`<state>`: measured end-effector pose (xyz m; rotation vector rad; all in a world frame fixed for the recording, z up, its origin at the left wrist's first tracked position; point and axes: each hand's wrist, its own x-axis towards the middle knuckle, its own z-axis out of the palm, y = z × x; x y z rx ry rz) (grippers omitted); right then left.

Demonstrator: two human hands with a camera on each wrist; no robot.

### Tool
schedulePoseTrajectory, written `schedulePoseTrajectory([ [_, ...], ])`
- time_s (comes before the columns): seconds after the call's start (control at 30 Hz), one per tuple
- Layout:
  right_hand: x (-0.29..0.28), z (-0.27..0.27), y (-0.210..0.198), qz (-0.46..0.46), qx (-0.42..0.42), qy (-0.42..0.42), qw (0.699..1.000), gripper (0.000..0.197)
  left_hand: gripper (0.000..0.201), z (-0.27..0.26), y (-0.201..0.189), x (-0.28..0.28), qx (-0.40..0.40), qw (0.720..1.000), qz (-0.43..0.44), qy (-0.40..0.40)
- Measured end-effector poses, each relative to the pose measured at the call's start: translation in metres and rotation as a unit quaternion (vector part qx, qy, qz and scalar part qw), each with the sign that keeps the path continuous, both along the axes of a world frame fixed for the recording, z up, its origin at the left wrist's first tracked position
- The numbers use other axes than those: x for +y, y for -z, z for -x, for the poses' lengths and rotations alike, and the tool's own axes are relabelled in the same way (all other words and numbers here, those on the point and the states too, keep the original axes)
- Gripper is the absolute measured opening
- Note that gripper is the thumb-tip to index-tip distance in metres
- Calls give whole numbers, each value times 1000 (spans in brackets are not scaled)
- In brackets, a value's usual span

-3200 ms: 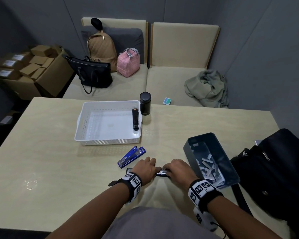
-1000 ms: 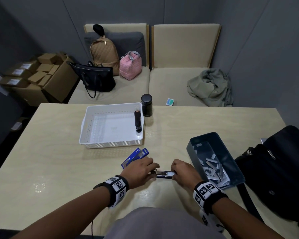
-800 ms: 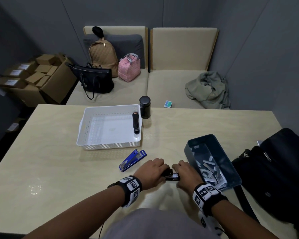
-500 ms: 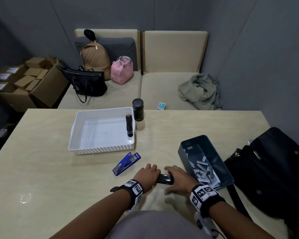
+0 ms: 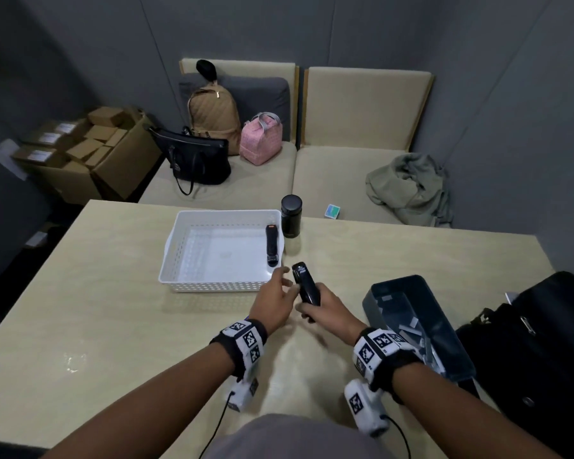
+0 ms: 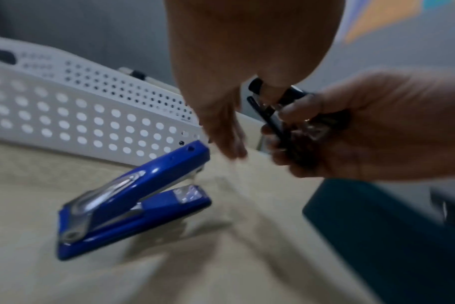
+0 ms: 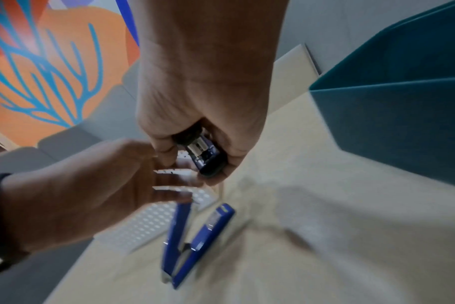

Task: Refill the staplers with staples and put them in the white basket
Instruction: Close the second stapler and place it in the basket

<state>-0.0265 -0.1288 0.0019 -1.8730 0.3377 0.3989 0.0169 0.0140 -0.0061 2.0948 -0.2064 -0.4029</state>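
Observation:
My right hand (image 5: 315, 309) grips a black stapler (image 5: 307, 288) by its rear end, lifted off the table and pointing at the white basket (image 5: 193, 286). The left hand (image 5: 284, 281) hovers just left of it, fingers relaxed and holding nothing. Another black stapler (image 5: 271, 243) lies inside the basket along its right wall. A blue stapler (image 6: 133, 201) lies on the table below my left hand (image 6: 221, 123), in front of the basket (image 6: 91, 107); the head view hides it. The right wrist view shows the held stapler (image 7: 208, 158) and the blue stapler (image 7: 195, 242).
A dark teal bin (image 5: 378, 299) holding several staple strips stands right of my hands. A black flask (image 5: 291, 220) stands by the basket's far right corner. A black bag (image 5: 544, 359) sits at the table's right edge. A sofa with bags lies beyond the table.
The right hand has lifted the black stapler off the table and carried it forward toward the basket. The left hand has let go of it and opened.

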Motion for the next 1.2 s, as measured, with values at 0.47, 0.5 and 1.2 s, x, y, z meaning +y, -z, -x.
schedulePoseTrajectory([
  [0.47, 8, -26, 4, 171, 6, -225, 959, 65, 49, -119, -13, 52, 120, 986, -26, -115],
  [0.5, 5, -23, 9, 174, 12, -228, 958, 62, 49, -130, -8, 55, 121, 984, -63, -116],
  [1.2, -24, -18, 62, 188, 20, -253, 949, 47, 39, -190, 38, 22, 65, 972, -214, -72],
])
